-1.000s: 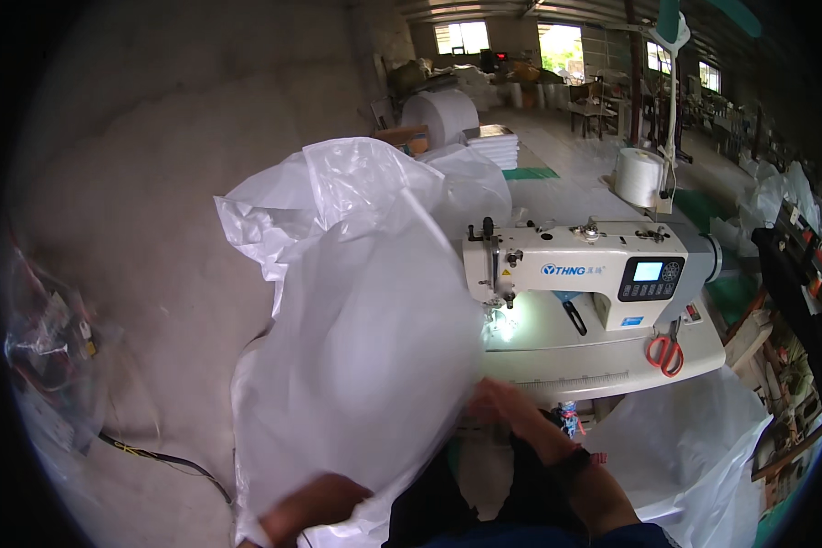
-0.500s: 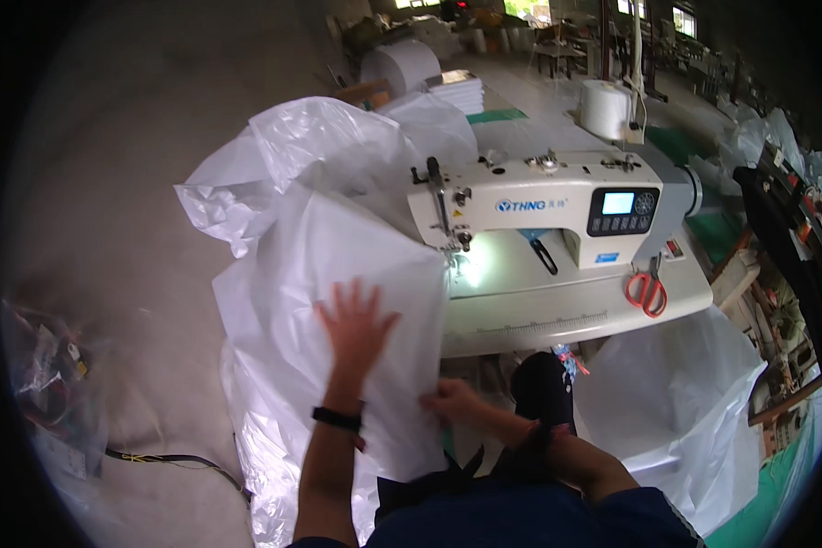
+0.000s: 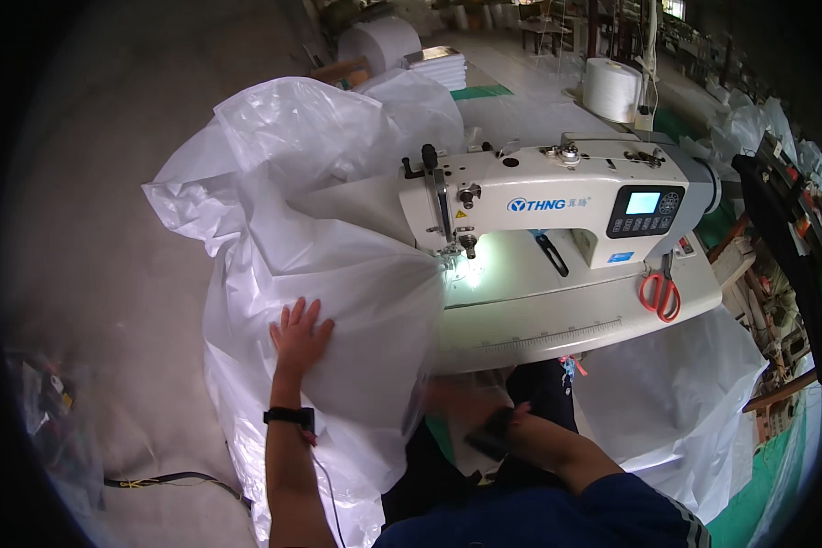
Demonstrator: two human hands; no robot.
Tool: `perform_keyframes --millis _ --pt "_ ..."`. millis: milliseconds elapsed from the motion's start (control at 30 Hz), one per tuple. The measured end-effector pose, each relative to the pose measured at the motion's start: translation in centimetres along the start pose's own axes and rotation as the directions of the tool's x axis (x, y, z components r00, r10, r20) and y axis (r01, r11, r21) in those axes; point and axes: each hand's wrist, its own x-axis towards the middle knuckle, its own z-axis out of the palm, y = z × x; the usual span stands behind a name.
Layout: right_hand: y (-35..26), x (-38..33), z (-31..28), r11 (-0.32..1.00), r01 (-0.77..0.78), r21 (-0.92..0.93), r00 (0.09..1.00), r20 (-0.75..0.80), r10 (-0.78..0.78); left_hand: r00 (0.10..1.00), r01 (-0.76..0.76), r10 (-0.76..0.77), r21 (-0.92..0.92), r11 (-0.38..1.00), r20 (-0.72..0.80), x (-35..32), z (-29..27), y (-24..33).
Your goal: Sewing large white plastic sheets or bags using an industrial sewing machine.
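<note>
A large sheet of white translucent plastic (image 3: 365,301) drapes over the left side of the sewing machine (image 3: 493,187) and down toward my lap. Its right edge runs up to the needle area, where a small lamp glows. My left hand (image 3: 300,340) lies on the sheet, palm down with fingers spread. Close to the sheet's lower right edge, below the front of the machine bed (image 3: 557,342), is my right hand (image 3: 461,402). Motion smears its fingers, so I cannot see whether it grips the edge.
Red-handled scissors (image 3: 659,294) rest at the right end of the bed. More white plastic (image 3: 671,402) hangs below on the right. A white thread cone (image 3: 610,90) stands behind the machine, and a stack of folded white material (image 3: 437,68) and a large roll (image 3: 380,44) sit farther back.
My left hand has slid left and slightly down over the sheet. The right hand has moved a little and is blurred now. The sheet's lower right edge has shifted left, and the view has shifted slightly.
</note>
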Motion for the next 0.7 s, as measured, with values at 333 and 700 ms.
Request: perform_keyframes --millis 333,700 --pt "-1.8 12.8 2.6 0.734 -0.147 -0.663 0.988 -0.138 0.073 0.934 -0.189 0.234 -0.185 0.964 0.269 10.0 -3.2 -3.6" --pt "-4.6 14.9 5.2 0.665 -0.145 -0.733 0.988 -0.072 0.135 0.964 -0.264 0.243 -0.308 0.914 -0.106 1.0 -3.7 -3.2"
